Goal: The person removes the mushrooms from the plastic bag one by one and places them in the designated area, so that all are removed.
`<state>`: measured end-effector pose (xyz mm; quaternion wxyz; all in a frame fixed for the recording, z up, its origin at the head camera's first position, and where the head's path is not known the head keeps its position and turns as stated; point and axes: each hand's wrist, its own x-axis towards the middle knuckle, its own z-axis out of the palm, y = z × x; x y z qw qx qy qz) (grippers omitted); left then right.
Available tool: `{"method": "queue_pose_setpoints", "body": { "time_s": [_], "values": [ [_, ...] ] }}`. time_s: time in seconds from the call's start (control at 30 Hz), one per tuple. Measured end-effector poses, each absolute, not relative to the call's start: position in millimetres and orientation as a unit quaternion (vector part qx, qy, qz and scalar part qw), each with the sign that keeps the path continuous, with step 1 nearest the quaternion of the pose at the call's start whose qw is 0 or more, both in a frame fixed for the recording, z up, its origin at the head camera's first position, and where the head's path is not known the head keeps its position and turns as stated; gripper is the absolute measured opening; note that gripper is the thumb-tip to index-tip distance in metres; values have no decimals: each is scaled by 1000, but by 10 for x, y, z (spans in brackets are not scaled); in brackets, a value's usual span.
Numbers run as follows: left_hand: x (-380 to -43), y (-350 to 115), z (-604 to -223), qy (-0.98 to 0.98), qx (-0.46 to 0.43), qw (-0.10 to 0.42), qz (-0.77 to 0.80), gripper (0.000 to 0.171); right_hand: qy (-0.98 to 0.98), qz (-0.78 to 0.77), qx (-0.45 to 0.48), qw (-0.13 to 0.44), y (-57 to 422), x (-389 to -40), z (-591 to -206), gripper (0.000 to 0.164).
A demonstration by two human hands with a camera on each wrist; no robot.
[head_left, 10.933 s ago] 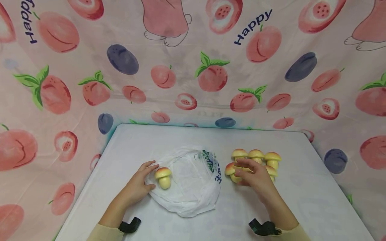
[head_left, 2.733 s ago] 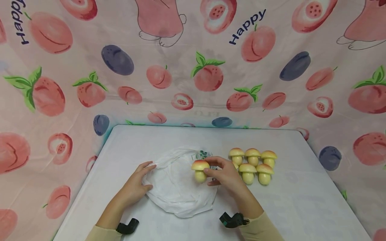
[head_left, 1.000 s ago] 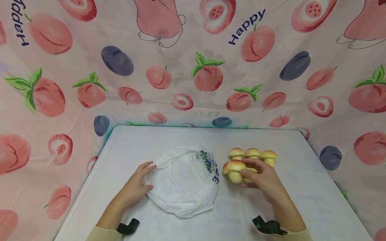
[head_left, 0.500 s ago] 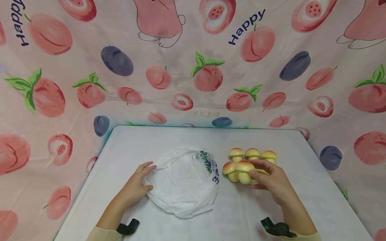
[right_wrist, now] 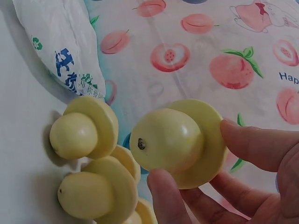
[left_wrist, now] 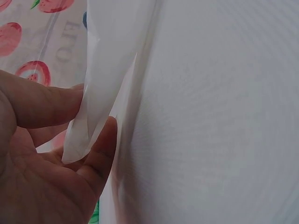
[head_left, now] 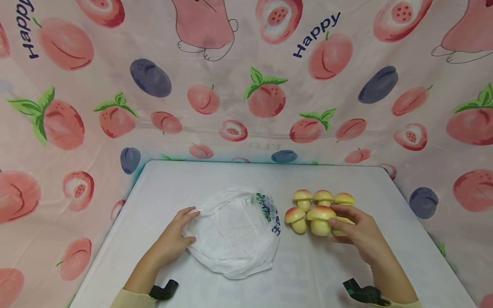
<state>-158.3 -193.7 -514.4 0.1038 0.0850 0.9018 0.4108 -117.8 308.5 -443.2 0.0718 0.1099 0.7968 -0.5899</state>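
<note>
A toy mushroom [head_left: 319,222] with a yellow cap flushed orange-red on top is pinched between the thumb and fingers of my right hand [head_left: 358,231]. The right wrist view shows that mushroom [right_wrist: 173,140] raised above the others, its pale stem end facing the camera. Behind and beside it lie several like mushrooms, such as one at the front left [head_left: 295,220] and one at the back left [head_left: 303,199]; my hand partly covers others. My left hand [head_left: 175,235] is at the left edge of a crumpled white plastic bag [head_left: 235,235]. In the left wrist view its fingers and thumb hold a fold of bag [left_wrist: 93,121].
The white tabletop [head_left: 192,175] has its far edge against a fruit-printed cloth [head_left: 231,64]. Green and blue print [head_left: 265,209] marks the bag's right side, a short gap from the mushrooms. A black wrist camera [head_left: 164,290] sits below the left hand.
Earlier a mushroom lay on the bag; later my right hand held one over it. That hand has since carried a mushroom right, along the front of the group. My left hand stays put.
</note>
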Motion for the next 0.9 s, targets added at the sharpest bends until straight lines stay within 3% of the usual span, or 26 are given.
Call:
{"method": "queue_pose_setpoints", "body": {
  "time_s": [0.27,0.53,0.9],
  "values": [
    [-1581,-1942,-5152,902,89,101,409,75,809,-574,110,63,3250,-1122,-4420,65],
    [-1589,-1947,-5170,902,91,96,410,75,806,-578,108,64,3456,-1072,-4460,56],
    [-1610,-1944,-5188,901,86,99,413,76,824,-547,129,68,3709,-1021,-4474,69]
  ]
}}
